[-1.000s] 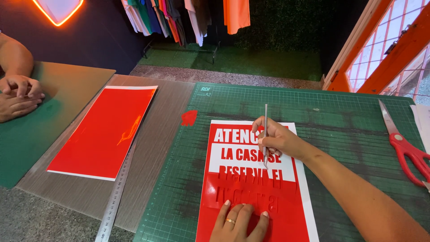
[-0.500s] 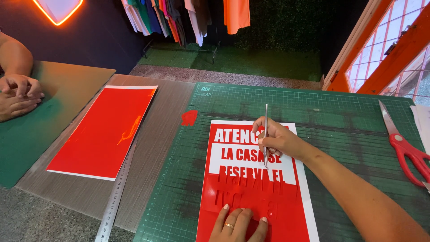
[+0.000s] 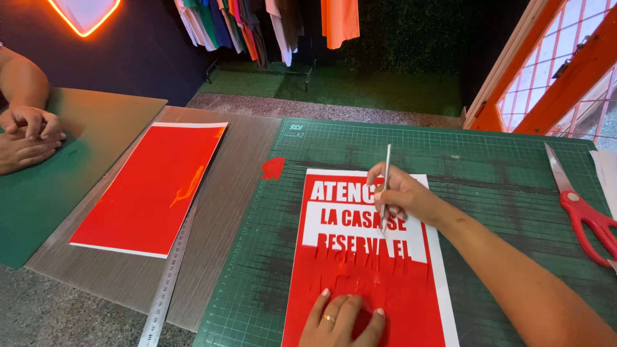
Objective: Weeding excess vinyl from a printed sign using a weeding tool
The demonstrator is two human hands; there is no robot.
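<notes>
Red vinyl sheet [image 3: 369, 289] lies flat at lower centre of the frame on the green cutting mat [image 3: 488, 160], white backing showing where red is weeded off around the lettering. Judged thin, light, floppy, tacky once lifted off the liner; small letter pieces look easy to tear or drag. Best held by flat pressure on the un-weeded red area, not by an edge. Sheet's long axis runs top to bottom of frame, slightly tilted, text top toward the upper edge

Left hand [image 3: 344, 318] presses palm-down on the lower red part, fingers spread and flat, a ring on one. Right hand [image 3: 398, 193] pinches a slim metal weeding tool [image 3: 385, 186], fingers clamped pen-style; tool stands near upright, tip down on the middle line of lettering, shaft pointing to upper frame

A peeled red scrap [image 3: 273, 168] sits on the mat's upper left edge. Red-handled scissors [image 3: 581, 209] at right edge, blades pointing up-left. Steel ruler [image 3: 170, 276] lies along the mat's left side. A second red sheet [image 3: 151, 186] lies on the grey board, left. Another person's clasped hands [image 3: 26, 138] rest far left
</notes>
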